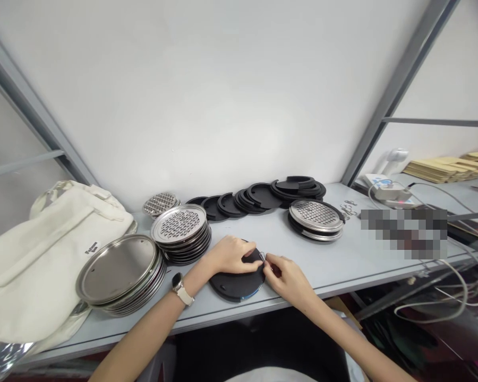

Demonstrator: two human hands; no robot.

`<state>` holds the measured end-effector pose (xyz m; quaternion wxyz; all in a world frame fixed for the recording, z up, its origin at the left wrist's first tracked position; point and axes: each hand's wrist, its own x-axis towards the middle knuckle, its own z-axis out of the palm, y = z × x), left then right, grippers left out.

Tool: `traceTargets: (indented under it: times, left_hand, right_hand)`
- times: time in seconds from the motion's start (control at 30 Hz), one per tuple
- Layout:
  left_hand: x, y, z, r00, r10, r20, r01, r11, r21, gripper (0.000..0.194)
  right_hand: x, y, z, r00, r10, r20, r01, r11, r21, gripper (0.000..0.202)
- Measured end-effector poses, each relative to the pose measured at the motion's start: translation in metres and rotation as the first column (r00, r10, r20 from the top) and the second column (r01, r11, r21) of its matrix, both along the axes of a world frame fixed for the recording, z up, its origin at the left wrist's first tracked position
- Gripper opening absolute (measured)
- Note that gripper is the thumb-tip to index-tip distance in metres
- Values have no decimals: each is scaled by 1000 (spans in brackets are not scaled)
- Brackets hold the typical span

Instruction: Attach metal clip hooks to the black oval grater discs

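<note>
A round black disc (pixel 233 285) with a strip of blue at its edge lies near the front of the table. My left hand (pixel 231 255) rests on it, gripping its upper right part, thumb and forefinger curved toward the rim. At that rim a small metal ring (pixel 262 256) stands up. The fingers of my right hand (pixel 287 278) pinch the ring from the right side; their tips are partly hidden. To the left, next to my left wrist, is a stack of perforated metal grater discs (pixel 182 225).
Smooth metal discs (pixel 119 268) are stacked at left, beside a white bag (pixel 75 233). Black round holders (pixel 265 195) line the wall. Further right are a pile of assembled graters (pixel 316 217), loose metal rings (pixel 349 207) and cables (pixel 454 313). The table edge (pixel 326 291) is close.
</note>
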<state>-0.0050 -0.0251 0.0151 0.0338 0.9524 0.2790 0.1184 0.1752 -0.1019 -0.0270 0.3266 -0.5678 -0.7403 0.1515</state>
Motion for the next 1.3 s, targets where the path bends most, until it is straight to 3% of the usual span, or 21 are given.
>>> traceTargets:
  times: [0.17,0.33,0.47,0.63,0.7,0.73,0.83,0.9,0.97,1.13,1.3]
  left_hand:
    - [-1,0,-2,995,-90,-40,91,996,14,22]
    - [2,-2,0,998,-63,-21,63,998,-14,27]
    - [3,-1,-1,1000,-26,14,26,999,-33,31]
    - [0,3,-4,997,72,16,-71,997,-36,25]
    - [0,5,-4,992,129,13,-129,991,-28,27]
    - [0,6,-4,987,163,17,-162,986,-24,28]
    - [1,9,-7,960,277,44,-277,961,-18,32]
    - [2,11,-9,942,330,50,-330,944,-19,34]
    - [2,11,-10,937,346,53,-346,938,-13,36]
    - [2,11,-11,960,280,32,-280,960,20,25]
    - [1,12,-8,974,225,-3,-225,974,27,19]
  right_hand:
    - [1,3,7,998,46,-52,-49,997,-54,23]
    - [8,11,10,984,130,-118,-142,985,-102,7]
    - [15,27,16,959,263,-103,-276,951,-141,7]
    - [20,69,30,881,460,-109,-472,838,-275,24]
    - [20,88,36,842,522,-135,-533,766,-361,27]
    - [20,96,38,822,548,-157,-559,720,-412,28]
    - [19,117,42,799,570,-194,-588,669,-455,17]
    - [19,125,40,798,560,-223,-593,668,-449,3]
    - [19,128,35,800,544,-254,-597,674,-435,12]
    - [20,127,20,794,532,-295,-608,689,-394,8]
    - [19,125,21,783,544,-302,-622,693,-365,6]
